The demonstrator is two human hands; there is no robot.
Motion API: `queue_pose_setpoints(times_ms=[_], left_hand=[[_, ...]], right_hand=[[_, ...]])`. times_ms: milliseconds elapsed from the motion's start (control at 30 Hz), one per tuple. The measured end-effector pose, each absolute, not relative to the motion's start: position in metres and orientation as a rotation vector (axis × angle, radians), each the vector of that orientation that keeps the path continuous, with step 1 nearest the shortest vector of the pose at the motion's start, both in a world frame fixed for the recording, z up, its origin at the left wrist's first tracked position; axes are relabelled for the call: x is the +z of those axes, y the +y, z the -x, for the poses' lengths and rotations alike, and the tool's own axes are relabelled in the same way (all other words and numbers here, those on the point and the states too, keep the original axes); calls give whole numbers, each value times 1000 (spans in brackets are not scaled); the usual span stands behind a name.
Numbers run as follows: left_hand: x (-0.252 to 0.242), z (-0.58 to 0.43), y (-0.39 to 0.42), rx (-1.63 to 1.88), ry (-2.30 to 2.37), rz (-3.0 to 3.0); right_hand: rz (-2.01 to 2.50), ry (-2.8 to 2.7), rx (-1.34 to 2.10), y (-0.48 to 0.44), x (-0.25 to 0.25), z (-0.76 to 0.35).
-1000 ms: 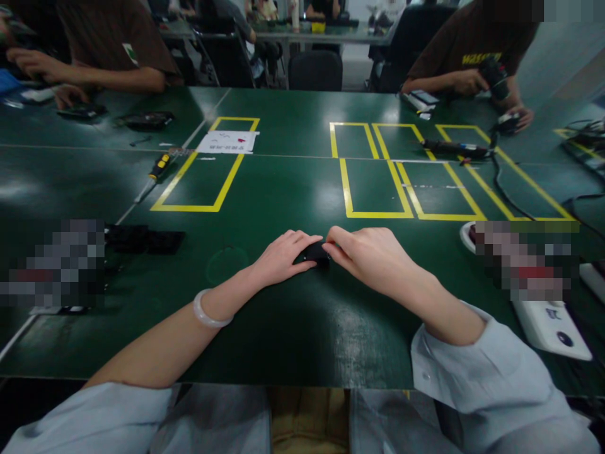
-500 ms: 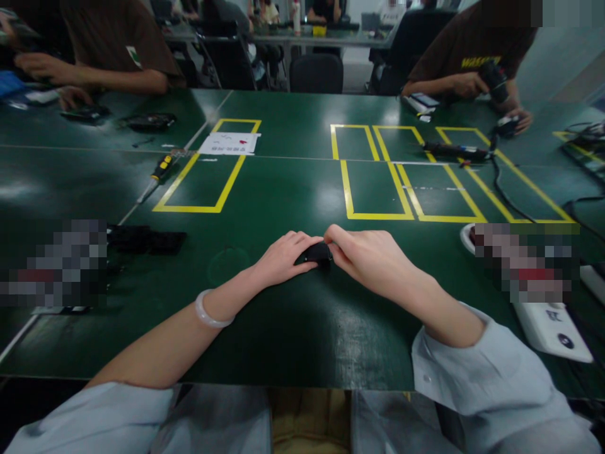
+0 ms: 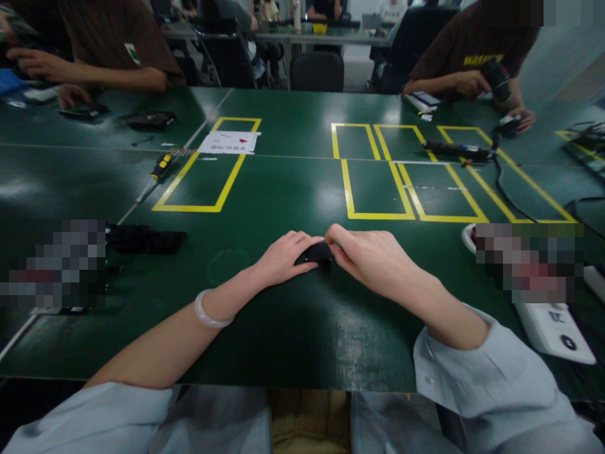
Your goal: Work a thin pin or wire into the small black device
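A small black part (image 3: 317, 253) lies on the green table (image 3: 293, 189) straight in front of me. My left hand (image 3: 282, 257), with a pale bangle on the wrist, has its fingers curled over the part's left side. From the right, my right hand (image 3: 373, 255) pinches the same part with fingertips pressed together. Both hands rest low on the table surface, and most of the part is hidden between them.
Yellow tape rectangles (image 3: 375, 189) mark the table ahead. A yellow-handled screwdriver (image 3: 155, 173) and a white paper (image 3: 228, 142) lie far left; black parts (image 3: 146, 239) sit at my left. A white device (image 3: 553, 328) sits at right. Other people work across the table, one (image 3: 491, 69) holding a power tool.
Hardly anything differs; both hands stay closed on the black part, which has tipped slightly between the fingers.
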State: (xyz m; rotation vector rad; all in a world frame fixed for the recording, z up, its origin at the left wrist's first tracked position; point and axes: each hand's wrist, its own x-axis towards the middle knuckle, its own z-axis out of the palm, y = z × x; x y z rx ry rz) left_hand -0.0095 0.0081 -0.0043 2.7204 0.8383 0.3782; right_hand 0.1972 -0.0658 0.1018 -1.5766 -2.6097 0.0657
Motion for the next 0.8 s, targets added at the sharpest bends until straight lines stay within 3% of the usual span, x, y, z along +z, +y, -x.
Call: queue_pose_setpoints(times_ms=[800], left_hand=[[-3,9,7,380,835,-2728]], right_hand=[[1592,-2662,-9,-68,104,-195]])
